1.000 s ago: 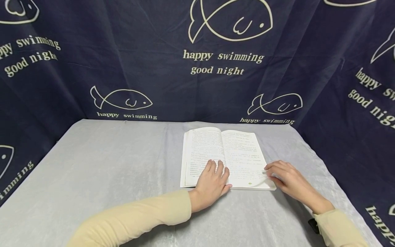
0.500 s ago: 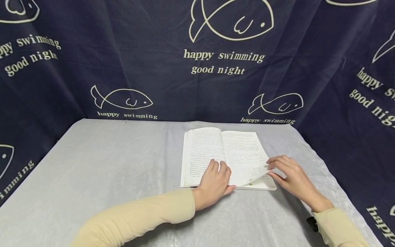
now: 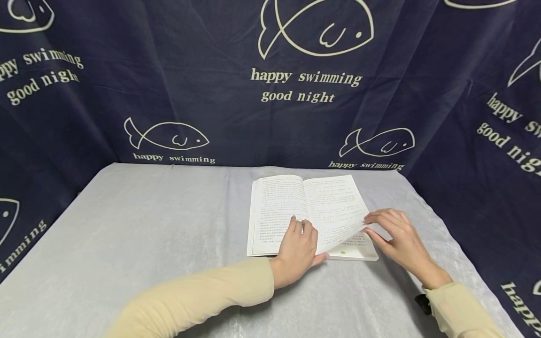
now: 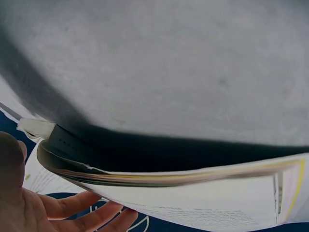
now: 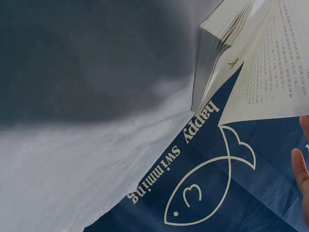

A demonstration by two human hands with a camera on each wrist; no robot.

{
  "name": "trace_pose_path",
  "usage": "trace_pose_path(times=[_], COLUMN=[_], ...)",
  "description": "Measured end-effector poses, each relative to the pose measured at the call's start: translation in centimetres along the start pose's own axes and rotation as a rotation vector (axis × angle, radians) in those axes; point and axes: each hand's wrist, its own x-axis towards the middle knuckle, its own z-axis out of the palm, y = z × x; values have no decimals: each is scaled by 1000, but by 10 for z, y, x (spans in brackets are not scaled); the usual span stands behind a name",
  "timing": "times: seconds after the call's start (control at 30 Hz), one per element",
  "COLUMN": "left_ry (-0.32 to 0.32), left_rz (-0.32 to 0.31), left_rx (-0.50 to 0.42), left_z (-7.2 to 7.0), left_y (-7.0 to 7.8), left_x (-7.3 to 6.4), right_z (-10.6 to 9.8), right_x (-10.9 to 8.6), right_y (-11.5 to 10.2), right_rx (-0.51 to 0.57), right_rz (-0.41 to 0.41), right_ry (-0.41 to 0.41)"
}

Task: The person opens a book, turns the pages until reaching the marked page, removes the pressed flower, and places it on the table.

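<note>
An open book [image 3: 276, 202] with printed pages lies on the grey cloth. My left hand [image 3: 297, 249] rests over the lower part of its left page near the spine, with the thumb stretched out by the book's bottom edge. In the left wrist view its fingers [image 4: 72, 205] lie against the paper. At the book's right side my right hand [image 3: 399, 239] pinches the outer edge of a right-hand page [image 3: 336, 206] between fingers and thumb. That page is lifted, showing print on the page beneath and a small green mark at its bottom.
A grey cloth [image 3: 160, 225] covers the table. Navy curtains [image 3: 236, 108] with white fish drawings and lettering hang behind it and at both sides. A dark object [image 3: 422, 304] sits at the right cuff.
The right-hand page has risen off the stack, uncovering more of the page below. My right hand has shifted slightly up with its edge. My left hand has slid a little right.
</note>
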Motion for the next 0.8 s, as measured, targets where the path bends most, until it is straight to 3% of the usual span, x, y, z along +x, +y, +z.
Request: trace_pose_path(times=[0.37,0.8], left_ry=[18,108], left_rz=[-15,-67], left_rx=[-43,-113], left_z=[1,3], left_y=[-1,-2], left_x=[2,1], right_z=[-1,1], right_x=[6,5], right_y=[-4,-2], right_rx=[4,0], right_rz=[14,34], right_ry=[27,74])
